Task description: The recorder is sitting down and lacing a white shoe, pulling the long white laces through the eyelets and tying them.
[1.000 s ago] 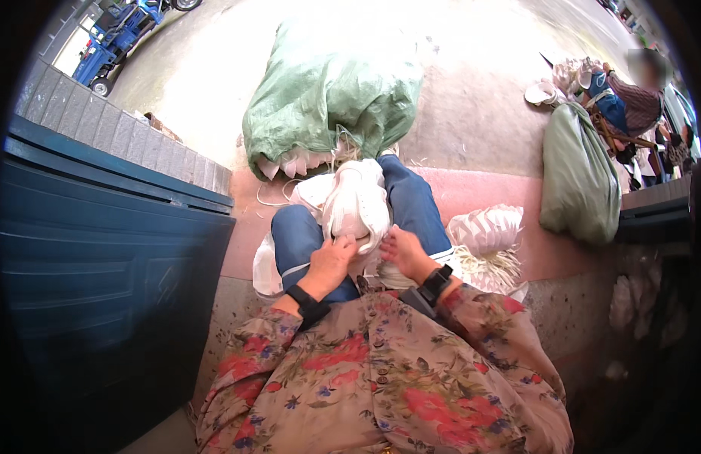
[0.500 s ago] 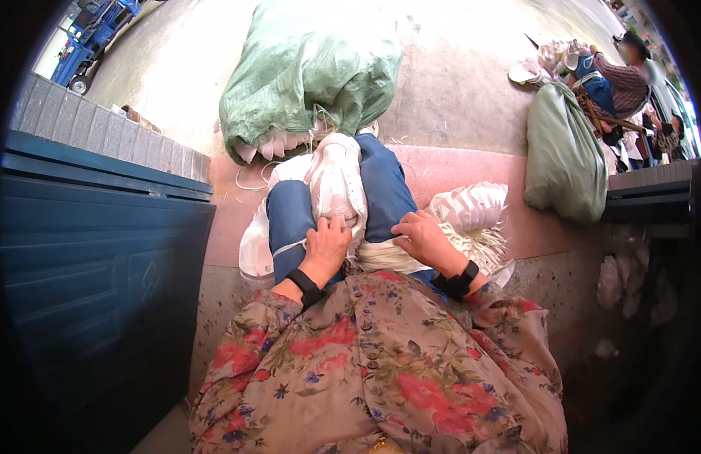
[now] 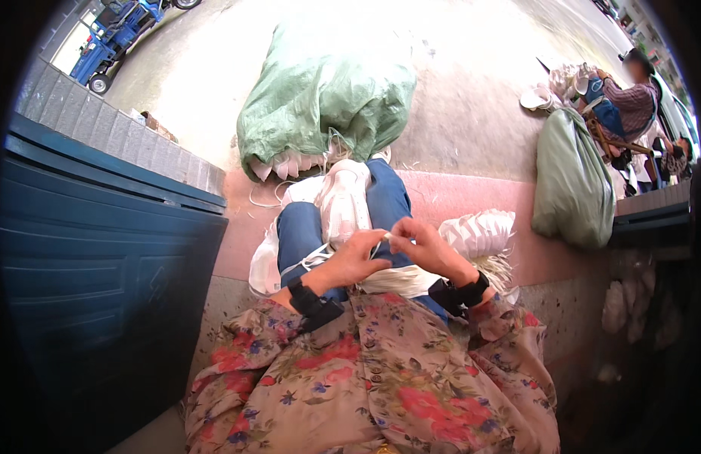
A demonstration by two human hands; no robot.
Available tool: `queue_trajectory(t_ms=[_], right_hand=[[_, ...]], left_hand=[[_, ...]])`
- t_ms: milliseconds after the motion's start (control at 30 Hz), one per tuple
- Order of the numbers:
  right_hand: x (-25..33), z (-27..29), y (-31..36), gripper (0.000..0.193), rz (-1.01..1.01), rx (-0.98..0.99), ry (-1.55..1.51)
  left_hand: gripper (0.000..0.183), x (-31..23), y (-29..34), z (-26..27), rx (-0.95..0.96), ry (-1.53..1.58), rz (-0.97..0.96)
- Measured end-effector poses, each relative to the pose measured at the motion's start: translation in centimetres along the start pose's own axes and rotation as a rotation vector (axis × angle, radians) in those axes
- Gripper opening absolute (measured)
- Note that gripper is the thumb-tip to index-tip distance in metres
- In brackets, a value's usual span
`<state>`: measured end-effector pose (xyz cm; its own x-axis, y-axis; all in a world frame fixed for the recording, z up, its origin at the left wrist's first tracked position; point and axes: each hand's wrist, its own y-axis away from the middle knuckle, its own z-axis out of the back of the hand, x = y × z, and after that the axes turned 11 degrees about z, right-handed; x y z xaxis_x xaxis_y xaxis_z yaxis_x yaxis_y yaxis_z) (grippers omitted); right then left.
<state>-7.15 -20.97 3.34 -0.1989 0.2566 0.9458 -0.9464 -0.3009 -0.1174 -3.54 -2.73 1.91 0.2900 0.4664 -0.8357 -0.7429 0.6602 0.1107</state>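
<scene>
My left hand and my right hand meet above my lap, fingertips pinched together. A small bit of white lace shows between them; most of it is hidden by the fingers. Between my knees lies a white shoe upper, apparently on top of others. Around my left thigh runs a thin white cord with loose loops. A bundle of white laces lies across my lap, under my hands, its ends fanning out past my right thigh.
Beyond my feet stands a big green sack with white pieces at its mouth. A row of stacked white pieces lies right of my leg. Another green sack stands near a seated person. Blue door panel at left.
Both hands have risen from my thighs and come together in the middle. White cord loops now show on my left thigh. The whole view has shifted slightly.
</scene>
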Motion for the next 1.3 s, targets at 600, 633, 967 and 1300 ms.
queue_trajectory(t_ms=[600, 633, 967, 1300], right_hand=[[-2.2, -5.6, -3.2, 0.037, -0.086, 0.012, -0.116], [-2.6, -6.1, -3.8, 0.037, -0.094, 0.001, -0.146], [-7.8, -4.2, -7.7, 0.030, -0.108, -0.085, 0.200], [-9.0, -4.0, -9.0, 0.018, -0.113, -0.264, 0.114]], left_hand=[[0.016, 1.6, 0.2, 1.4, 0.259, 0.335, 0.601], [0.016, 1.5, -0.2, 2.4, 0.256, 0.334, 0.602], [0.014, 9.0, -4.5, 3.4, -0.344, -0.305, 0.185], [0.012, 9.8, -6.4, 2.9, -0.394, -0.338, 0.208]])
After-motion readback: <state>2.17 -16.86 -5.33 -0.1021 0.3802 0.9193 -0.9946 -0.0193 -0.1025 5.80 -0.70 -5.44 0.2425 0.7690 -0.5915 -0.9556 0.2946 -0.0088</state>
